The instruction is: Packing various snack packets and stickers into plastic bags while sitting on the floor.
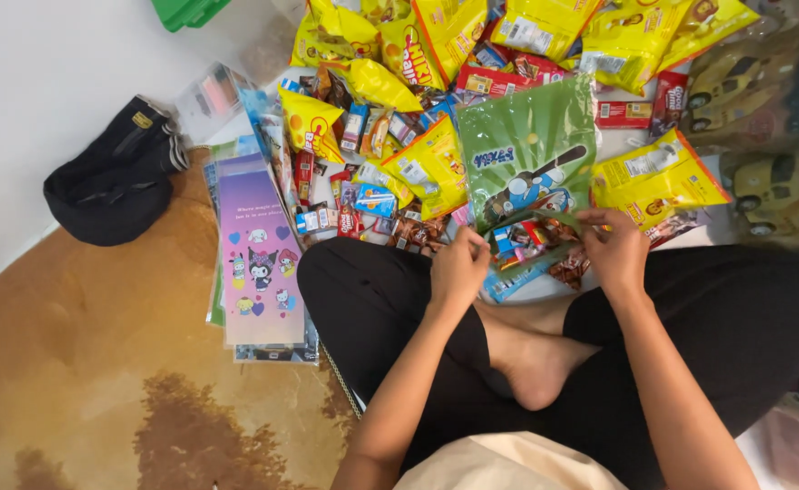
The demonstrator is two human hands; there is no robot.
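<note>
Person's sitting cross-legged in black pants, bare foot (531,367) tucked in the lower middle of the frame, and both hands are on a big green snack bag (528,154) just right of centre. The left hand (458,272) is closed around the bag's lower left corner and the right hand (615,247) is pinching the lower right edge, so both grips are clamped on that bag. The fingertips are mostly curled under or behind the plastic, so I can't really see how many fingers are doing the work. The bag's bottom edge is hard to read too: it looks open or see-through there, with small red and blue wrapped snacks (526,240) showing, but I can't tell if those are inside it or just lying underneath. All around it, across the top of the frame, there's a heap of yellow snack bags (631,36), several cut off by the top edge, plus a scatter of little wrapped candies (363,204) left of centre that are too small to sort out. One more yellow bag (658,177) lies just right of the green one. A stack of purple cartoon sheets (259,263) lies on the brown rug (91,363) to the left, with a black pouch (114,177) further at upper left and a green box (186,11) cropped at the top. The right edge is a blurry mess of yellow toy-car print (762,109), hard to say what it's on.
</note>
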